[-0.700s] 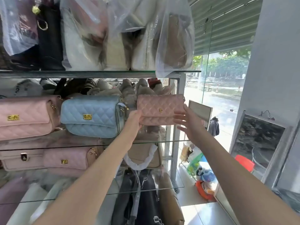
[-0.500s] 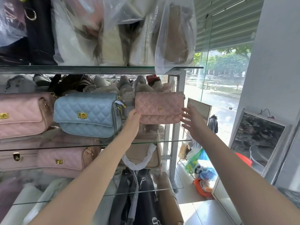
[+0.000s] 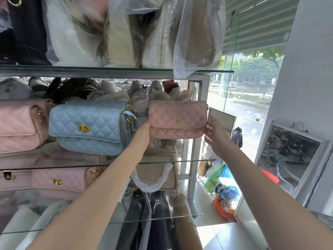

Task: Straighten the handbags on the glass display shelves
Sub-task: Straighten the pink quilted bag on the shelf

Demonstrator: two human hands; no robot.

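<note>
Small pink quilted leather handbag [image 3: 177, 120] held level above the glass shelf [image 3: 180, 162].
Your left hand [image 3: 144, 129] grips its left end, fingers apparently hidden behind; your right hand [image 3: 215, 136] touches its right end, fingers spread.

Landmark: blue quilted handbag [image 3: 90, 126], one only
Pink quilted handbags: four — one large [image 3: 19, 125] left of the blue bag, one small [image 3: 177, 120] right of it, two [image 3: 61, 181] on the shelf below it, the far-left one [image 3: 10, 177] partly cut off
Beige handbags: one [image 3: 156, 174], below and right of the blue bag
Plastic-wrapped bags above it: at least four; exact number unclear
Glass shelves: four visible
Hands: two
</note>
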